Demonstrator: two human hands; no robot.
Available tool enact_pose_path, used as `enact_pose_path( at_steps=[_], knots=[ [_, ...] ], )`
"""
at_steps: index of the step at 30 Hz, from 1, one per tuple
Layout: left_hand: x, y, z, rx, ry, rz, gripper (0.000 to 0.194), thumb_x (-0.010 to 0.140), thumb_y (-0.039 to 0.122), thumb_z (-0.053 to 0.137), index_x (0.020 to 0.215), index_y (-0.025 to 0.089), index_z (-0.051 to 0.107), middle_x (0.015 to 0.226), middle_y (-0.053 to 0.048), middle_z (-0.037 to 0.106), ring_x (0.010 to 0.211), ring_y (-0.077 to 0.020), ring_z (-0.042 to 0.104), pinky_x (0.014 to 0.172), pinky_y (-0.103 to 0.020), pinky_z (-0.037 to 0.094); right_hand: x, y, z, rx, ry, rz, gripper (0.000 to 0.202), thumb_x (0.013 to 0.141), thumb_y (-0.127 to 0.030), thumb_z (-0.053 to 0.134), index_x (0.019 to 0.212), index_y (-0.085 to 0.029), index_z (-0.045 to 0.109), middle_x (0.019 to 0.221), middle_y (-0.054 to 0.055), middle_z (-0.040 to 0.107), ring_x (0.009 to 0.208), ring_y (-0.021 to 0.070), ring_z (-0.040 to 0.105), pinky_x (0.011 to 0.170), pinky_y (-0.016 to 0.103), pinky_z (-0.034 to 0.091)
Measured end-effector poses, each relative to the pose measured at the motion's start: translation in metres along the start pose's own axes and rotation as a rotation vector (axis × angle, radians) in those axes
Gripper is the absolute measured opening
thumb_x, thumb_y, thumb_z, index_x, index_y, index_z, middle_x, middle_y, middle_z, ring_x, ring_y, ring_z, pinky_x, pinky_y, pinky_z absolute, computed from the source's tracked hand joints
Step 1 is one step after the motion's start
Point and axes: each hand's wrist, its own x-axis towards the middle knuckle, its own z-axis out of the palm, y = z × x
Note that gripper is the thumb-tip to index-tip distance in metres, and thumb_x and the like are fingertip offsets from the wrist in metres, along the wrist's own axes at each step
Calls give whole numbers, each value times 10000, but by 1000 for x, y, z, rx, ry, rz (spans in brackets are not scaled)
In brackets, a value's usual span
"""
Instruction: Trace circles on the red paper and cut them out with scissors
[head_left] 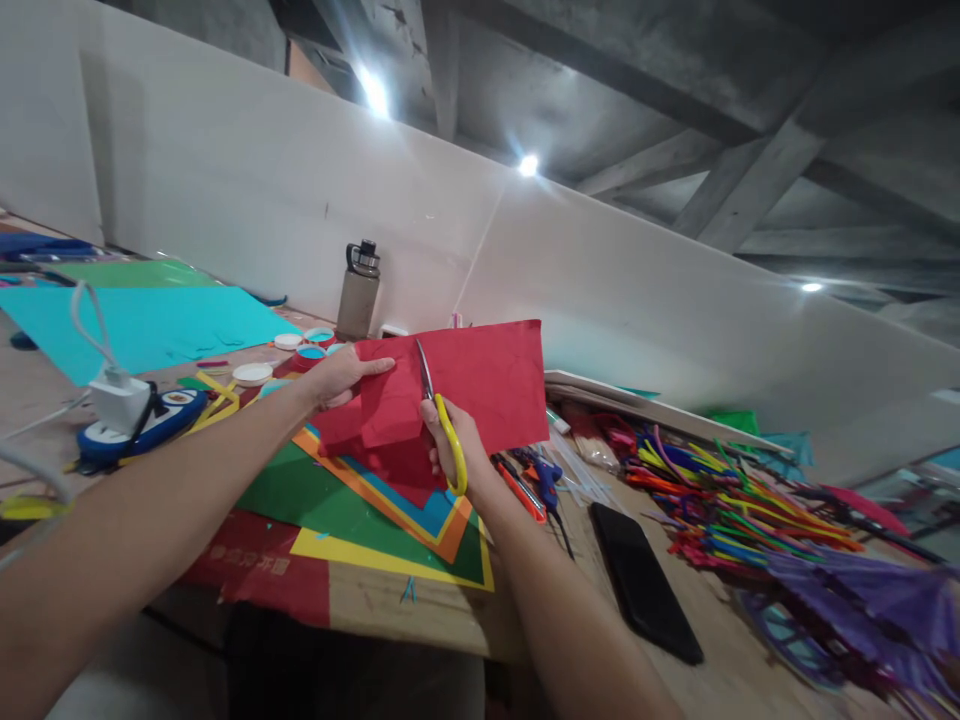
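Observation:
A red sheet of paper (495, 385) is held up above the table, cut part of the way from its lower edge. My left hand (341, 378) pinches its left side, with the thumb lying on top. My right hand (454, 440) is closed round yellow-handled scissors (451, 445), their blades pointing up across the red paper. Below lie stacked coloured sheets: a green sheet (289, 490), orange and blue ones, and a yellow sheet (375, 560) at the bottom. More red paper (337, 430) shows under the held piece.
On the right are a black phone (645, 580), a blue glue gun (547, 475), an orange-handled cutter (521, 490) and many pipe cleaners (720, 490). Leftward lie a cyan sheet (165, 320), a power strip (142, 425) and small paint pots (309, 354). A bottle (358, 295) stands by the white partition (375, 200).

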Motion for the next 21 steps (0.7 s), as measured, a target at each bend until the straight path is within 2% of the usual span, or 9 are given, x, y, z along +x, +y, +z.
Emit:
enact_pose_path(
  at_steps=[5, 8, 11, 14, 18, 21],
  knots=[
    [0, 0, -2, 67, -61, -37, 324, 643, 237, 838, 915, 119, 709, 858, -127, 751, 728, -245, 720, 619, -339, 604, 4, -2, 3, 6, -14, 46, 513, 786, -729, 480, 842, -219, 485, 490, -89, 428, 334, 74, 418, 317, 176, 361],
    [-5, 3, 3, 122, -34, -69, 256, 648, 234, 838, 839, 133, 700, 721, -96, 733, 684, -241, 711, 585, -320, 591, 10, -2, 1, -1, -48, 27, 530, 791, -743, 455, 872, -220, 496, 488, -82, 442, 350, 87, 450, 327, 182, 377],
    [-14, 8, 10, 181, -4, -96, 158, 679, 195, 815, 705, 145, 667, 517, -53, 650, 580, -216, 680, 518, -273, 549, 15, -2, -1, -12, -79, 21, 533, 801, -744, 442, 864, -217, 498, 490, -72, 458, 347, 92, 459, 323, 186, 380],
    [-19, 10, 14, 165, 13, -95, 145, 705, 151, 786, 669, 157, 646, 453, -26, 607, 553, -200, 664, 517, -261, 536, 19, -2, 1, -6, -65, 69, 508, 816, -717, 455, 829, -211, 491, 489, -75, 457, 324, 75, 423, 307, 180, 370],
    [-14, 3, 11, 155, 5, -133, 169, 657, 165, 817, 705, 161, 655, 588, -58, 695, 582, -202, 674, 549, -277, 555, 22, 1, 3, 20, -23, 128, 486, 820, -690, 483, 792, -205, 486, 479, -74, 459, 308, 69, 401, 285, 181, 353],
    [-4, -5, 4, 73, 17, -102, 170, 651, 156, 801, 776, 143, 687, 741, -93, 744, 627, -208, 691, 614, -310, 582, 23, 6, 1, 104, -10, 122, 486, 805, -693, 506, 812, -207, 487, 481, -80, 457, 311, 71, 413, 290, 185, 362]
  ],
)
